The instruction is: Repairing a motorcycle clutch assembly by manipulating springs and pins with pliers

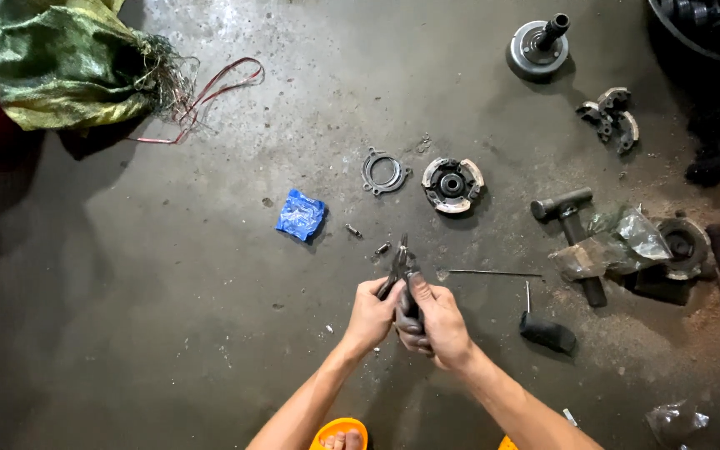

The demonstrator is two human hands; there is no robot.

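Concrete floor (168,275) carries everything. Green sack (68,62) sits at its far-left corner, clutch bell (537,46) near the far edge, clutch shoe assembly (452,184) and ring gasket (384,172) mid-floor, blue packet (301,215) just left of them. Both hands work above the floor's middle, nearer the near edge: left hand (370,317) and right hand (437,321) are closed around the pliers (404,271), nose pointing away. Step looks like gripping or adjusting the tool; the next move likely needs the nose set onto a small bolt (382,248) nearby.
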